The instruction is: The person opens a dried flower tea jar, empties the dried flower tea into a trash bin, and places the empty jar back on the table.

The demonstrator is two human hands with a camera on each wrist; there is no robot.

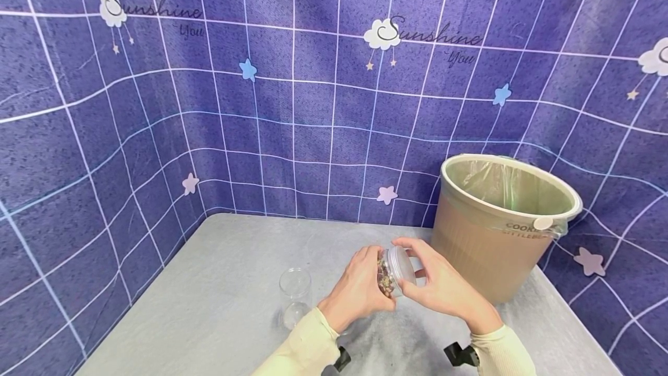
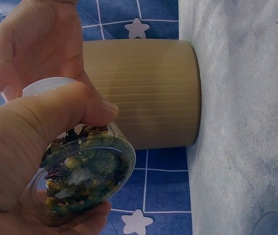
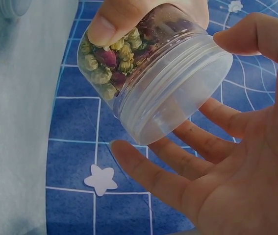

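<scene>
A clear plastic jar (image 1: 385,274) of dried flowers, yellowish buds and dark red rosebuds, is held tilted above the table. My left hand (image 1: 360,283) grips the jar's body, thumb on one side and fingers on the other. A frosted ribbed lid (image 3: 178,93) sits on the jar's mouth, facing my right hand (image 1: 438,283). In the right wrist view, that hand's thumb touches the lid's rim and its spread fingers curve around the far edge. How firmly they press is hard to tell. Left of the hands, a clear see-through container (image 1: 295,286) stands on the table.
A tan bin (image 1: 490,248) with a pale rim and a plastic liner stands at the right, close beyond my right hand. The grey tabletop (image 1: 224,283) meets a blue gridded curtain (image 1: 313,103) with stars and clouds at the back and sides.
</scene>
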